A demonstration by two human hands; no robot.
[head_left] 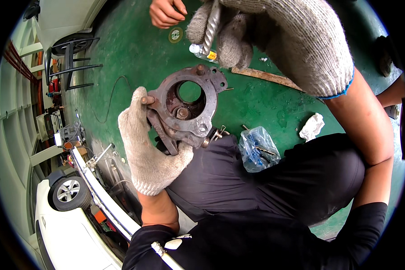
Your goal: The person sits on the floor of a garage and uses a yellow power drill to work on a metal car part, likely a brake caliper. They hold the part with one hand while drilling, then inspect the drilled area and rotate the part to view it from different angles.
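Note:
My left hand (147,148), in a white knit glove, grips a rusty round metal flange part (186,108) with a large centre hole and several bolts, held upright over my knees. My right hand (274,36), also gloved, is raised above it and is closed around a twisted metal rod (211,24) that points down toward the part. The rod's tip hangs a little above the part's upper rim. Another person's bare hand (166,12) hovers at the top, beyond the part.
The floor (135,58) is green. On it lie a clear plastic bag of small metal parts (256,148), a crumpled white rag (312,127), a wooden stick (267,77), a small bottle (201,53) and a round disc (176,34). A white car (72,225) stands at lower left.

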